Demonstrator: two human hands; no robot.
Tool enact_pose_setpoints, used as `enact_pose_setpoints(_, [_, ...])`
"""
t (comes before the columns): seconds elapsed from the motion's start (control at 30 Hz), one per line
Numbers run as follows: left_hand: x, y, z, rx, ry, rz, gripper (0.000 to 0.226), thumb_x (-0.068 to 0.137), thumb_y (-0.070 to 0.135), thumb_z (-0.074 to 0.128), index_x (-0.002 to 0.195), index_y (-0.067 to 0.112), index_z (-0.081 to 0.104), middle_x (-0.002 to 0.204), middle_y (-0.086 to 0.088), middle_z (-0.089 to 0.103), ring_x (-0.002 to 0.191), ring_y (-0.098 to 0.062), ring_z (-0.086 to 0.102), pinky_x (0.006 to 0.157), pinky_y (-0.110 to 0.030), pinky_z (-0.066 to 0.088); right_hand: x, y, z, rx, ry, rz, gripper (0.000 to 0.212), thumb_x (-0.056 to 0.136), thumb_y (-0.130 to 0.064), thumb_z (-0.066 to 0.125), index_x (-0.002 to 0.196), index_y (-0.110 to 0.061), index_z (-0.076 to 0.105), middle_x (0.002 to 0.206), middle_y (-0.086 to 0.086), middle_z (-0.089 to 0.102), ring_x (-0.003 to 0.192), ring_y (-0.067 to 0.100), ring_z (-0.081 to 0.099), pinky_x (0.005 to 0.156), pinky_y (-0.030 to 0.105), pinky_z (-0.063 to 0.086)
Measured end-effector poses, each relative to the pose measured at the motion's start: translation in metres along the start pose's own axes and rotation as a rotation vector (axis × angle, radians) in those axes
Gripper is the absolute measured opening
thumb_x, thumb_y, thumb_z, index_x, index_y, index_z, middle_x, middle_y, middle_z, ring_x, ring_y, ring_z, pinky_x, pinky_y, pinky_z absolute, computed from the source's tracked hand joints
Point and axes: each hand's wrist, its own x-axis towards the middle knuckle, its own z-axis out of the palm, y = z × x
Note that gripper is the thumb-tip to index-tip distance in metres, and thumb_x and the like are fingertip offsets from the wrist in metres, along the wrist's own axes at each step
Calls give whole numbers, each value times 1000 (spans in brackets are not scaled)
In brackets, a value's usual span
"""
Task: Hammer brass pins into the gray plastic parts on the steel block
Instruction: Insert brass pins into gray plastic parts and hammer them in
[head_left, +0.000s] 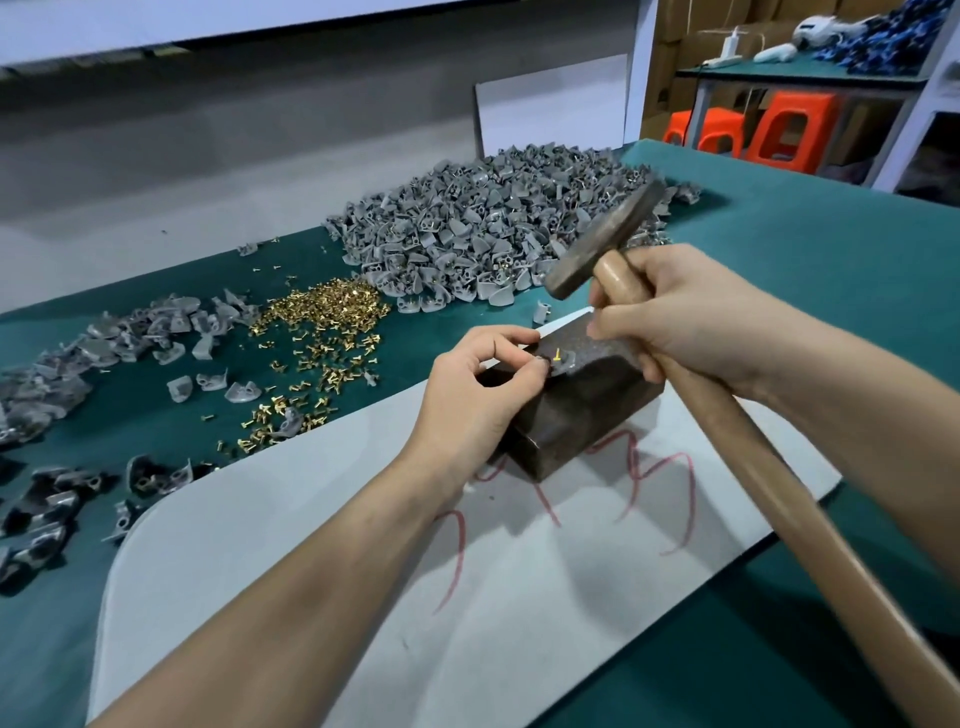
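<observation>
Steadying gray plastic part (566, 362) on steel block (587, 415): part edge is pinched by left hand (478, 384). Brass pin (558, 355) is seated upright in part. Hammer (605, 239) is gripped high on handle by right hand (670, 322), head raised near block. Pin judged easily tipped; part light, stiff, best held at edge, clear of strike.
</observation>
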Motion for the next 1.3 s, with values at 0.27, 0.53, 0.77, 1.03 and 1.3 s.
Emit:
enact_pose_setpoints(0.27, [-1, -2, 1, 41, 52, 35, 12, 70, 19, 66, 62, 19, 57, 86, 3, 64, 84, -13, 60, 82, -35, 48, 7, 2, 24, -328, -18, -32, 17, 73, -15, 71, 78, 1, 65, 37, 2, 48, 27, 15, 46, 36, 19, 36])
enact_pose_setpoints(0.53, [1, -5, -2, 65, 9, 100, 20, 77, -6, 67, 65, 4, 55, 116, 1, 65, 107, -7, 60, 93, -25, 45, 3, -5, 27, -531, 27, -61, 11, 75, -15, 67, 75, -4, 66, 45, 4, 54, 47, 25, 62, 46, 29, 52])
enact_pose_setpoints(0.77, [1, -5, -2, 123, -11, 128, 21, 79, -11, 64, 66, 1, 51, 114, 8, 62, 100, -1, 59, 87, -20, 45, 4, -11, 32, -650, 21, -106, 11, 80, -20, 62, 72, -14, 56, 65, 5, 52, 73, 33, 58, 65, 34, 51])
enact_pose_setpoints(1.03, [-3, -1, 0, 110, -19, 115, 18, 81, -9, 61, 71, 2, 51, 111, 6, 62, 96, -1, 57, 83, -16, 43, 4, -8, 30, -528, -15, -42, 9, 79, -14, 64, 74, -8, 60, 46, 2, 51, 46, 22, 58, 43, 22, 42])
enact_pose_setpoints(1.3, [-2, -1, 1, 69, 150, 81, 24, 86, 2, 60, 70, 18, 53, 99, 9, 67, 91, -9, 62, 86, -26, 48, -7, -6, 10, -332, -58, 61, 29, 84, -19, 60, 59, -6, 55, 28, 1, 45, 26, 13, 40, 42, 17, 39])
